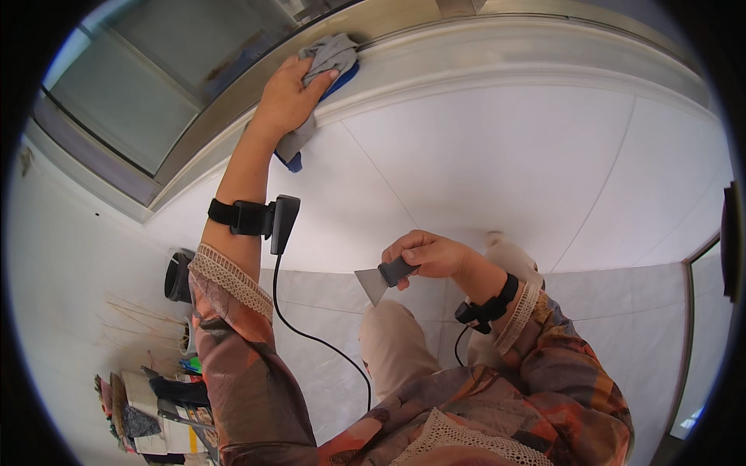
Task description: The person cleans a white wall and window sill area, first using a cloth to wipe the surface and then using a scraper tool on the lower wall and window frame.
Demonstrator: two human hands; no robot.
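My left hand (288, 96) presses a crumpled grey cloth (331, 53) with a blue part against the window sill (443, 52), beside the metal window frame. The cloth's lower end hangs over the sill's edge against the white tiled wall. Lower down, in front of my knees, my right hand (431, 256) grips the dark handle of a scraper (373, 283). Its flat, flared metal blade points to the left and touches nothing. Each forearm wears a black strap with a device and a cable.
A window with glass panes (157, 70) rises beyond the sill. White wall tiles (478, 163) run below it, down to a grey tiled floor (326, 326). A dark container (178, 276), dry twigs and a pile of mixed items (169, 408) stand at the left. A framed pane (702, 326) is at the right.
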